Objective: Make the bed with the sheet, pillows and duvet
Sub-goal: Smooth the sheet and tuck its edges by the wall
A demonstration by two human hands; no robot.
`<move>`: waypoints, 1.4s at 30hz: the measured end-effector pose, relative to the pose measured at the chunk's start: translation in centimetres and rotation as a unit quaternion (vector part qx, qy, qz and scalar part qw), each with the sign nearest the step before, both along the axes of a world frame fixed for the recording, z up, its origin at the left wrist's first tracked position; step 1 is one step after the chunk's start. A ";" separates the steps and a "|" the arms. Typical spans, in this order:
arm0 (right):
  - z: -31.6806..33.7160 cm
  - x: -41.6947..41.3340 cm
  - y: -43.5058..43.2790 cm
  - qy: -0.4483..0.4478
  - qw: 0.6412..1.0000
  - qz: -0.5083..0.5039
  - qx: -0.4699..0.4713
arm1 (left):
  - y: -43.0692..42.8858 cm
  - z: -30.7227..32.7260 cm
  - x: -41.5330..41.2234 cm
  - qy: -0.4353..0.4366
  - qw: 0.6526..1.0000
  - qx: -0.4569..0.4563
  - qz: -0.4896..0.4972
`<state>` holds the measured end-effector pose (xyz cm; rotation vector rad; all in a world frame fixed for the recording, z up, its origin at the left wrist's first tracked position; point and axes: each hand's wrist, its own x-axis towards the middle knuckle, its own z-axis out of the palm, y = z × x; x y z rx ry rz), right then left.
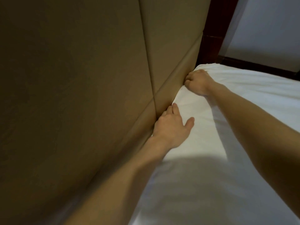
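Note:
A white sheet covers the mattress, which butts against a padded tan headboard on the left. My left hand lies flat on the sheet's edge, thumb spread, with its fingertips pushed into the gap between mattress and headboard. Farther along the same edge, my right hand is curled into a fist, bunching the sheet at the gap near the far corner of the mattress. Small wrinkles gather in the sheet around that fist. No pillows or duvet are in view.
Dark wooden trim rises beyond the headboard's end and a dark wooden strip runs along the bed's far side. A pale grey wall stands behind it. My shadow falls across the near part of the sheet.

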<state>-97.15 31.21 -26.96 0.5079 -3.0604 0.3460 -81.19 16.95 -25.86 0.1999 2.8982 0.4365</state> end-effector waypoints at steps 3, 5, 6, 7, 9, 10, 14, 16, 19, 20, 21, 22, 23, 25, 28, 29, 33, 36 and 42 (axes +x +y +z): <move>-1.0 0.9 0.2 0.058 0.993 -0.024 -0.104 | 0.1 -0.2 -0.6 -0.015 0.999 0.029 0.015; -1.4 1.4 0.1 0.138 0.982 -0.080 -0.106 | 0.1 -0.4 -0.4 -0.004 0.999 0.042 0.027; -1.4 1.4 0.1 0.165 0.978 -0.105 -0.075 | 0.1 -0.6 -0.2 0.009 0.998 0.046 0.028; -1.4 1.4 0.1 0.177 0.977 -0.115 -0.034 | 0.2 -0.8 0.1 0.028 0.998 0.045 0.029; -1.4 0.8 -0.1 0.146 0.983 -0.107 0.028 | 0.5 -1.3 0.5 0.066 0.997 0.025 0.027; -1.3 0.4 -0.1 0.119 0.986 -0.107 0.045 | 0.5 -1.3 0.5 0.073 0.997 0.012 0.023; -0.4 -1.7 -0.1 0.043 0.992 -0.116 0.028 | 0.6 -1.8 0.4 0.153 0.987 -0.035 -0.020; -0.5 -2.4 0.2 0.026 0.991 -0.122 -0.040 | 0.4 -1.8 -0.2 0.179 0.980 -0.035 -0.079; -1.0 -1.7 0.1 0.050 0.976 -0.147 -0.154 | 0.3 -1.6 -1.5 0.081 0.992 0.020 -0.090; -1.0 -1.3 0.0 0.082 0.961 -0.176 -0.197 | 0.2 -1.5 -1.8 0.065 0.994 0.033 -0.075; -0.8 -0.9 0.1 0.134 0.942 -0.216 -0.219 | 0.2 -1.5 -2.0 0.058 0.995 0.040 -0.064; -0.3 -0.6 0.3 0.185 0.920 -0.271 -0.215 | 0.3 -1.6 -2.0 0.056 0.996 0.048 -0.056; 0.2 -0.4 0.5 0.222 0.894 -0.329 -0.208 | 0.3 -1.5 -2.0 0.052 0.996 0.056 -0.049; 1.0 -0.6 1.6 0.222 0.838 -0.447 -0.223 | 0.4 -1.6 -1.9 0.058 0.996 0.061 -0.044; 1.1 -2.1 4.5 0.091 0.838 -0.473 -0.257 | 0.5 -1.8 -1.7 0.072 0.994 0.066 -0.039; 1.3 -2.4 5.3 0.056 0.848 -0.455 -0.265 | 0.5 -1.9 -1.6 0.078 0.994 0.066 -0.038; 2.1 -3.5 6.6 0.045 0.845 -0.441 -0.300 | 0.5 -2.3 -1.7 0.106 0.991 0.073 -0.039; 2.5 -4.6 6.6 0.051 0.827 -0.468 -0.308 | 0.5 -2.7 -1.6 0.135 0.985 0.093 -0.047; 1.2 -6.4 7.5 0.016 0.858 -0.456 -0.235 | 0.5 -3.3 -1.6 0.204 0.971 0.114 -0.050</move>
